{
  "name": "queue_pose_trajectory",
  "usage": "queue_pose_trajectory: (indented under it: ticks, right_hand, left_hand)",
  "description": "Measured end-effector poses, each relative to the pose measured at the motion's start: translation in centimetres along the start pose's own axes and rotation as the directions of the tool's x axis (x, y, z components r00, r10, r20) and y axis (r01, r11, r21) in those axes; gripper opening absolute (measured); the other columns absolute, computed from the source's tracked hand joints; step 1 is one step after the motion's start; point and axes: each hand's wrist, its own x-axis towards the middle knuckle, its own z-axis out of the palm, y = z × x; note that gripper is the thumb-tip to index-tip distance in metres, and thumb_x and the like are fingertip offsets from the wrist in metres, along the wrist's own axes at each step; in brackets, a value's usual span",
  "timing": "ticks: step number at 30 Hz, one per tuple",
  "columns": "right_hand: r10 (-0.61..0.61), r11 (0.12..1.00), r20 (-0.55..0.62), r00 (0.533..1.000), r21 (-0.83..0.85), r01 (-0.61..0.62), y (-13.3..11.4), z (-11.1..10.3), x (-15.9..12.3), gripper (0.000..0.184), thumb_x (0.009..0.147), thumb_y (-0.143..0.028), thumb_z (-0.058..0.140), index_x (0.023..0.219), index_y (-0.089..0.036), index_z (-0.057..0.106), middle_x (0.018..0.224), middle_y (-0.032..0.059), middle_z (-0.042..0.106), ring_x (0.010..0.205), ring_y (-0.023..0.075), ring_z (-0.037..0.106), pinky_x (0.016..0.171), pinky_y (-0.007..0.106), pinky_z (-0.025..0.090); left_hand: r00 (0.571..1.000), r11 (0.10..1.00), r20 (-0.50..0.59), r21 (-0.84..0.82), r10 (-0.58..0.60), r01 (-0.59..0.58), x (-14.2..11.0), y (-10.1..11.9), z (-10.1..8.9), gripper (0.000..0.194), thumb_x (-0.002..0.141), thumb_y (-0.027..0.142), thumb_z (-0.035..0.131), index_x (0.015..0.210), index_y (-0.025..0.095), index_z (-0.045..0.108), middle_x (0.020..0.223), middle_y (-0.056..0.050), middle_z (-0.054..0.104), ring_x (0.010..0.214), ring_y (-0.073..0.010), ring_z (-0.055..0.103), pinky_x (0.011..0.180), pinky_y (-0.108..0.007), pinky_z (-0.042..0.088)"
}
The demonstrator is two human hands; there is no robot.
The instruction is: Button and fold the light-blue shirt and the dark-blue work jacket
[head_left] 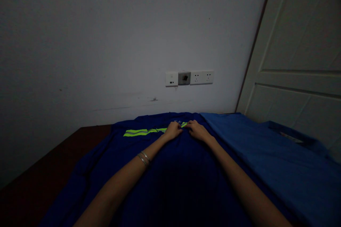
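A dark blue work jacket point(125, 156) with a yellow-green and grey reflective stripe across it lies spread out before me. My left hand point(173, 131), a silver bracelet on its wrist, rests on the jacket at the stripe with its fingers closed on the cloth. Just to the right, my right hand point(197, 130) pinches the jacket's cloth by the stripe. A small gap separates the two hands. Between and behind them a small pale print shows on the jacket. Dim light hides the finer details of the fingertips.
A lighter blue garment point(255, 142) lies to the right, beside the jacket. The dark red-brown table point(87, 138) shows at the left. Behind stands a pale wall with sockets and a switch plate point(201, 77). A white panelled door point(298, 49) is at the right.
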Motion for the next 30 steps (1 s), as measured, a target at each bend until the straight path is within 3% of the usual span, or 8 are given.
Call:
queue_pose_trajectory:
  ticks: [6, 14, 25, 30]
  right_hand:
    - [0.014, 1.0, 0.021, 1.0, -0.014, -0.013, 0.1, 0.1, 0.0, 0.045, 0.08, -0.011, 0.042, 0.121, -0.025, 0.056, 0.113, 0.0086, 0.054, 0.104, 0.0206, 0.045, 0.084, 0.028, 0.041]
    - [0.015, 1.0, 0.012, 1.0, -0.022, -0.015, -0.1, 0.4, -0.1, 0.044, 0.081, -0.011, 0.041, 0.12, -0.024, 0.056, 0.112, 0.0088, 0.054, 0.103, 0.0202, 0.047, 0.085, 0.028, 0.04]
    - [0.011, 1.0, 0.028, 1.0, 0.007, -0.011, -0.3, 0.6, -0.2, 0.047, 0.081, -0.009, 0.04, 0.121, -0.028, 0.056, 0.117, 0.0085, 0.053, 0.108, 0.0209, 0.046, 0.087, 0.03, 0.041]
    - [0.016, 1.0, 0.029, 0.999, 0.014, -0.016, -0.2, 0.8, -0.1, 0.048, 0.08, -0.008, 0.041, 0.121, -0.028, 0.056, 0.118, 0.0079, 0.053, 0.108, 0.0204, 0.047, 0.088, 0.03, 0.041]
  left_hand:
    - [0.991, 0.995, -0.099, -0.042, 0.088, -0.092, -0.7, -0.6, 0.1, 0.021, 0.078, 0.024, 0.06, 0.095, 0.015, 0.069, 0.089, -0.007, 0.068, 0.084, -0.019, 0.06, 0.077, -0.027, 0.044]
    - [0.978, 0.982, -0.183, -0.143, 0.095, -0.122, -1.1, -1.2, 0.9, 0.02, 0.078, 0.023, 0.062, 0.096, 0.017, 0.069, 0.087, -0.005, 0.064, 0.082, -0.0164, 0.058, 0.076, -0.026, 0.044]
    - [0.983, 0.976, -0.154, -0.174, 0.104, -0.13, -1.3, -1.1, 0.7, 0.02, 0.081, 0.025, 0.059, 0.096, 0.016, 0.069, 0.088, -0.005, 0.064, 0.084, -0.0158, 0.058, 0.078, -0.025, 0.043]
    - [0.992, 0.974, -0.119, -0.212, 0.053, -0.078, -1.1, -1.3, 1.3, 0.022, 0.08, 0.019, 0.057, 0.099, 0.016, 0.067, 0.09, -0.004, 0.065, 0.084, -0.0147, 0.057, 0.078, -0.025, 0.043]
